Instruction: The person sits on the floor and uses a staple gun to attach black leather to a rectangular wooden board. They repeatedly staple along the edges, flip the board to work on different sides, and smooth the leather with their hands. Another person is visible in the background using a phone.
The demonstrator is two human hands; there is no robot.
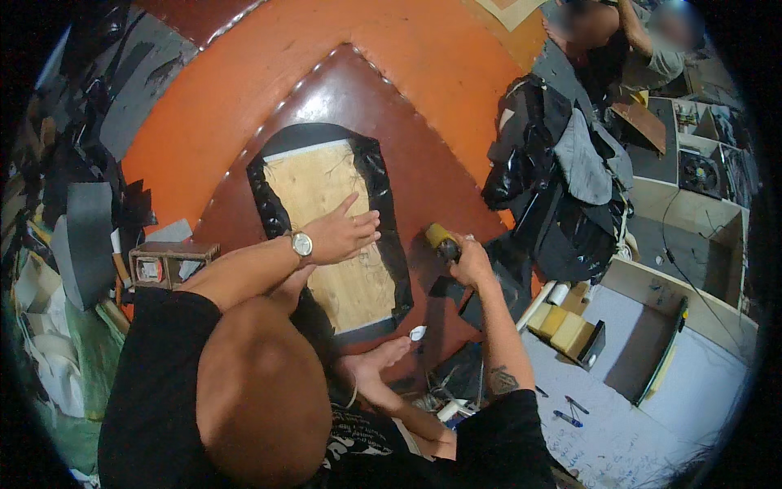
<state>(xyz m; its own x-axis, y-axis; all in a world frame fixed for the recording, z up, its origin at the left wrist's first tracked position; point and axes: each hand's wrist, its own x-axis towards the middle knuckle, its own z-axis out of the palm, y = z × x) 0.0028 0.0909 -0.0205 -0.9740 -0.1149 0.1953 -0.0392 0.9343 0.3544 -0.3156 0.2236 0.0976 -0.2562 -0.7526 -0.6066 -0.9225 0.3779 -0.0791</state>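
A pale plywood board (319,174) with black material wrapped round its edges lies on a dark red mat (213,213) in front of me. My left hand (346,232), wearing a watch at the wrist, rests on the board with fingers spread and nothing held. To the right of the board, my right hand (468,262) grips a yellow-and-dark hand tool (442,240), possibly a stapler. My bare feet show below and beside the board. A small white item (418,332) lies near the board's lower right corner.
An orange floor area (432,41) surrounds the mat. A small wooden box (167,253) sits at left beside scraps. Black bundles (529,138) lie at right, near open compartments (684,248), yellow blocks (562,326) and pens (568,418). Two other people are at the upper right.
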